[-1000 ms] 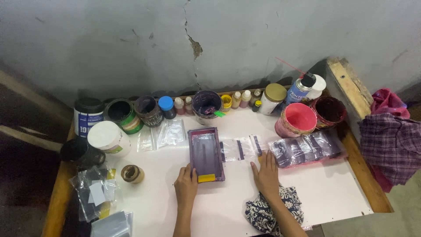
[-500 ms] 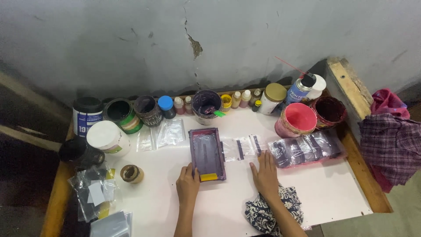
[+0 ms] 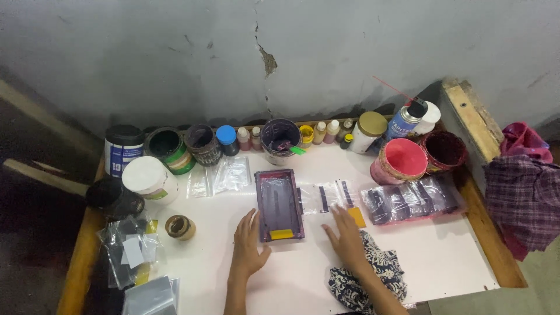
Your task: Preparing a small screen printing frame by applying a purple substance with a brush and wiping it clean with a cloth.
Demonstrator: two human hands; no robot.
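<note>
Left hand: the left hand lies flat on the table, fingers spread, thumb tip right at the near-left corner of the purple frame; it grips nothing.
Right hand: the right hand rests palm down, fingers spread, holding nothing, its fingertips just short of the clear strips.
Purple frame: a small rectangular screen frame, lying flat near the middle of the table, a yellow tab at its near edge.
Yellow card: a yellow card lies just beside the right hand's fingers.
Cloth: a patterned dark cloth sits under the right wrist at the near edge.
Back edge: a row of jars and small bottles lines the wall, with a purple-stained tub behind the frame.
Right side: a pink-lidded tub, and dark packets in clear bags.
Left edge: a white-lidded jar.
</note>
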